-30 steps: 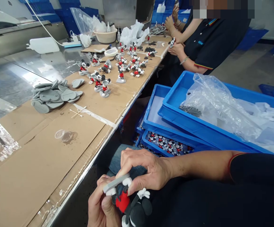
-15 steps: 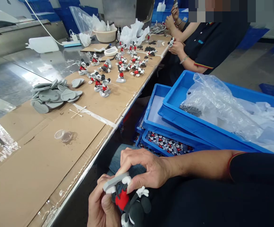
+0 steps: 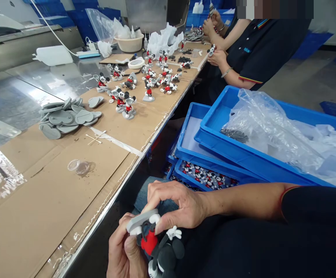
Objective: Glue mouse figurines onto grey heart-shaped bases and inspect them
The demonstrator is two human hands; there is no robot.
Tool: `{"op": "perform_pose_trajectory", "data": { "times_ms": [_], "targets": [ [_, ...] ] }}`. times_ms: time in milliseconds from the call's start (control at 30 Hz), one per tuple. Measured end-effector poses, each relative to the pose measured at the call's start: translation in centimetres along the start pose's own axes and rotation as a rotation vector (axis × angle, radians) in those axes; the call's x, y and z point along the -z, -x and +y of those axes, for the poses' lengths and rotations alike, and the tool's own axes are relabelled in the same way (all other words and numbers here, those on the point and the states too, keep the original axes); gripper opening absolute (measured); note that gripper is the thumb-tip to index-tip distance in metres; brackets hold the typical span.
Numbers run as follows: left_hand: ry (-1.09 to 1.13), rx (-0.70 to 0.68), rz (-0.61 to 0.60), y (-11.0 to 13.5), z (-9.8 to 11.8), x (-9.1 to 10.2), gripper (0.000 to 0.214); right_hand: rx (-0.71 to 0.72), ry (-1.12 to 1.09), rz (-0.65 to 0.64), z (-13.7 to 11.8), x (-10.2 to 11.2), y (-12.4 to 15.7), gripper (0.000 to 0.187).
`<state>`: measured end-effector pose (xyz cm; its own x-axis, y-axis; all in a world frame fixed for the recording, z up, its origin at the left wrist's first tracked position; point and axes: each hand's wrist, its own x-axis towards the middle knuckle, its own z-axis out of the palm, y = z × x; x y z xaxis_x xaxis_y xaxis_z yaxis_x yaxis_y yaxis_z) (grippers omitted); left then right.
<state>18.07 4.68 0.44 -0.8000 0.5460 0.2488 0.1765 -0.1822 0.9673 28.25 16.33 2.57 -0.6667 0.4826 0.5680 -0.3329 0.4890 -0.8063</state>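
A mouse figurine (image 3: 150,242) with red shorts, black ears and white gloves is held head-down near my lap, its white shoes against a grey base plate (image 3: 141,220). My left hand (image 3: 124,251) is closed round the plate's left side, its thumb by one shoe. Over the top comes my right hand (image 3: 176,204), fingers pressed on the plate and thumb beside the other shoe. Part of the figurine's head is cut off by the lower edge. On the cardboard-covered table (image 3: 55,216) lies a pile of grey base plates (image 3: 60,117).
Several finished-looking figurines (image 3: 121,98) stand and lie farther along the table. Two cotton swabs (image 3: 95,138) and a small clear cup (image 3: 73,165) are nearer. Blue trays (image 3: 243,154) are stacked at right, the top one holding plastic bags. A co-worker (image 3: 269,50) handles a figurine beyond.
My hands and the figurine stay almost in place, with the figurine tipped very slightly. The co-worker's upper body has shifted a little to the right.
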Motion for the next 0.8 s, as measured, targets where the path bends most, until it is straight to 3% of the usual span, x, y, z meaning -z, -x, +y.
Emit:
{"op": "perform_pose_trajectory", "data": {
  "times_ms": [400, 633, 800],
  "targets": [
    [-0.063, -0.015, -0.014, 0.0, 0.0, 0.0, 0.022, -0.010, -0.001, -0.007, 0.1, 0.0, 0.1, 0.040],
    [0.019, -0.084, -0.072, -0.3, -0.6, 0.3, 0.017, -0.044, 0.039, -0.036, 0.2, -0.1, 0.4, 0.040],
    [0.008, -0.096, -0.082, -0.3, -1.1, 0.6, 0.017, 0.006, 0.001, 0.015, 0.2, -0.1, 0.4, 0.034]
  ]
}}
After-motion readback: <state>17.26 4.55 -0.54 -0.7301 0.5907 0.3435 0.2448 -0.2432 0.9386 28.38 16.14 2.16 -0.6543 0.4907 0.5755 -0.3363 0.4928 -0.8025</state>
